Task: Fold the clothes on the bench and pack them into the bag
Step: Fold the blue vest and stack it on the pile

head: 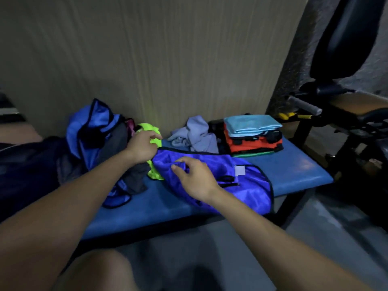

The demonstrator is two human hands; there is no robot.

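blue padded bench (294,164) stretching from 8 o'clock to 3 o'clock, set against a pale wall. shiny purple garment (241,185) with dark trim spread across the middle, a small white label on it, its near edge hanging over the front of the bench. right hand (195,177) resting on the purple cloth near centre, fingers curled and pinching a gathered fold of it. left hand (142,144) at 11 o'clock of the right one, fingers curled round a neon green garment (154,133) that trails down beside the purple one. hands near each other but apart. grey cloth (134,177) lying under the left wrist. blue bag (94,131) with black edging standing open at 10 o'clock, against the wall. crumpled lavender garment (197,135) at 12 o'clock, unfolded. folded stack (254,135) at 1 o'clock, just beside the lavender one: light blue on top, orange beneath, green at the bottom. dark exercise machine (346,59) at 2 o'clock, well apart.
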